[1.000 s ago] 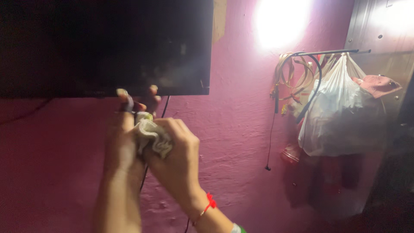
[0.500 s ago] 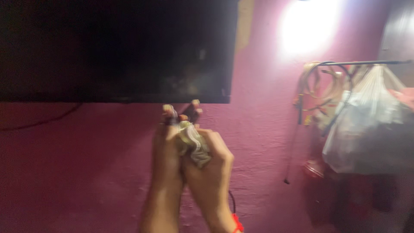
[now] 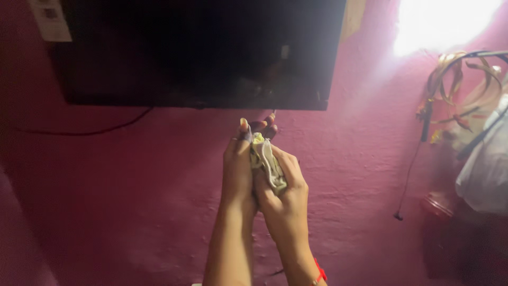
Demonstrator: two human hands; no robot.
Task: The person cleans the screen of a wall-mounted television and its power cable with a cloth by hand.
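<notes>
Both hands, left hand point(image 3: 238, 169) and right hand point(image 3: 283, 198), are closing their fingers around a bunched pale cloth point(image 3: 267, 164) just below the dark wall screen point(image 3: 201, 53).

**View swings left, hands close up under the screen**

The flat black wall-mounted screen point(image 3: 201, 53) now fills more of the top, its left edge and a pale sticker point(image 3: 50, 20) newly showing. The white plastic bag point(image 3: 487, 169) has slid to the right edge. Left hand point(image 3: 238, 169) and right hand point(image 3: 283, 196) now press tighter around the crumpled pale cloth point(image 3: 269, 167).
</notes>
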